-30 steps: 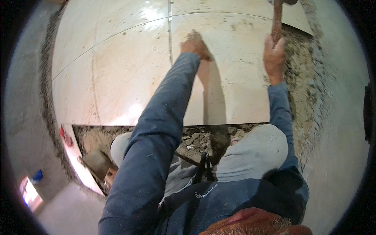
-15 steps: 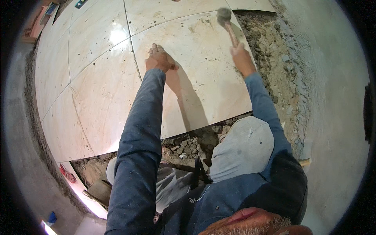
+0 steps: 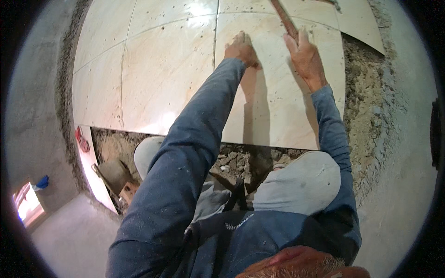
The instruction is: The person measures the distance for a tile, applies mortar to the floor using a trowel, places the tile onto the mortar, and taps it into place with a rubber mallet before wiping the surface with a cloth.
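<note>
My left hand point(image 3: 242, 50) lies on a large cream marbled floor tile point(image 3: 289, 118), fingers stretched out. To its right, my right hand point(image 3: 307, 60) is closed around the wooden handle of a mallet point(image 3: 283, 18). The handle slants up and left over the tile, and its head is out of the picture. Dark specks are scattered on the tile, and thin joints separate it from its neighbours.
Rubble and loose soil point(image 3: 234, 162) lie below the tile's near edge, by my knees. Rough mortar point(image 3: 364, 88) runs along the right side. At the left are a narrow tile strip point(image 3: 95, 169), a red cord point(image 3: 82, 140) and a brownish pan-like thing point(image 3: 113, 173).
The view has shifted, so the tiles sit farther right and higher. The mallet's head, visible before, has gone beyond the top edge. My left hand remains on the tile.
</note>
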`<state>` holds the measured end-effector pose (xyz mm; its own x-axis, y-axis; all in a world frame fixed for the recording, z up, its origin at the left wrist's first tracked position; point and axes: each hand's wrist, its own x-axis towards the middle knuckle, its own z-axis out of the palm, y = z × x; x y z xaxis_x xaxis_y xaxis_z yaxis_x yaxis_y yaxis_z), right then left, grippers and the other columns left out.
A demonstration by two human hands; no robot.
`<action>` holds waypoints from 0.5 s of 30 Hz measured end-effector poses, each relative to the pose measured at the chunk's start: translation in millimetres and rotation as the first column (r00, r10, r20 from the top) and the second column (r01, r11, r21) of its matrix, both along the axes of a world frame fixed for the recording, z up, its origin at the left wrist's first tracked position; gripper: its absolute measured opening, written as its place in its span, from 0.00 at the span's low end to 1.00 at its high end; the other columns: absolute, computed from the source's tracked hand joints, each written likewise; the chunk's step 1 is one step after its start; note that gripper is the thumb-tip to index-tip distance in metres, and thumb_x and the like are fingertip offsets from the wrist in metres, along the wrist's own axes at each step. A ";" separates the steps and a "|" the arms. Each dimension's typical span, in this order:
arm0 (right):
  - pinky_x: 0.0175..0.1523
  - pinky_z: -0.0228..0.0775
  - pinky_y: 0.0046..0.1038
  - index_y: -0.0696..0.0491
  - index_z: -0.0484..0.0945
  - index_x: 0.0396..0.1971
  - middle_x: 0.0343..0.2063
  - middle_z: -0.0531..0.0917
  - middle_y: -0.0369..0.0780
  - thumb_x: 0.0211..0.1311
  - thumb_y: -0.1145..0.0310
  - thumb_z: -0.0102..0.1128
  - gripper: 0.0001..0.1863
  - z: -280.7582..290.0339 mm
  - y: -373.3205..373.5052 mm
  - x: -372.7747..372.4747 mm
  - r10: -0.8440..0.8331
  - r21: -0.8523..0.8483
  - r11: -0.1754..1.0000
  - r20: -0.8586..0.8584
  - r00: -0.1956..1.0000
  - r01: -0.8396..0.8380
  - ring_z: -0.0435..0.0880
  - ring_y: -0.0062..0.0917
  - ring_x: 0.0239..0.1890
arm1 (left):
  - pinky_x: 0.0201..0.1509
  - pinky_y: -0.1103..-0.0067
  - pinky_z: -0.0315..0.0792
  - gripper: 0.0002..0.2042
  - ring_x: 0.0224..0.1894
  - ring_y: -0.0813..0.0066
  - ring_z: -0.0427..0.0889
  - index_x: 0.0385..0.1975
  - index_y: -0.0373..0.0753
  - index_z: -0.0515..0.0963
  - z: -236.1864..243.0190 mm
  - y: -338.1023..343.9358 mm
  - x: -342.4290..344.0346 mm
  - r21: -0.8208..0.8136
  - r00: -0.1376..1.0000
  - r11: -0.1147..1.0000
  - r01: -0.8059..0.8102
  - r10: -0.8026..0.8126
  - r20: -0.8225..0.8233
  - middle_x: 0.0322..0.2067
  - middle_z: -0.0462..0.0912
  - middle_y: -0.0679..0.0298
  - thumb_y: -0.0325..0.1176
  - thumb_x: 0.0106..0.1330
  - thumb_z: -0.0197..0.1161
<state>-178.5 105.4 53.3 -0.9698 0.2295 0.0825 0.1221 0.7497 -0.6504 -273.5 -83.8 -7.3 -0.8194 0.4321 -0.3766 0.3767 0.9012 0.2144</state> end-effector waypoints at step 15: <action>0.46 0.76 0.53 0.57 0.71 0.48 0.34 0.84 0.60 0.75 0.45 0.48 0.26 -37.2 -3.6 -48.3 0.135 0.052 0.989 0.032 0.990 -0.136 0.84 0.59 0.43 | 0.75 0.49 0.58 0.68 0.79 0.49 0.52 0.75 0.32 0.51 -4.6 10.8 0.1 0.024 0.999 0.999 -0.029 0.029 0.014 0.78 0.48 0.47 0.57 0.34 0.86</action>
<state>-226.8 101.8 16.1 -0.9938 0.0918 0.0634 0.0346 0.7942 -0.6067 -273.5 -73.0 -12.0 -0.8268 0.4174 -0.3771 0.3474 0.9061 0.2414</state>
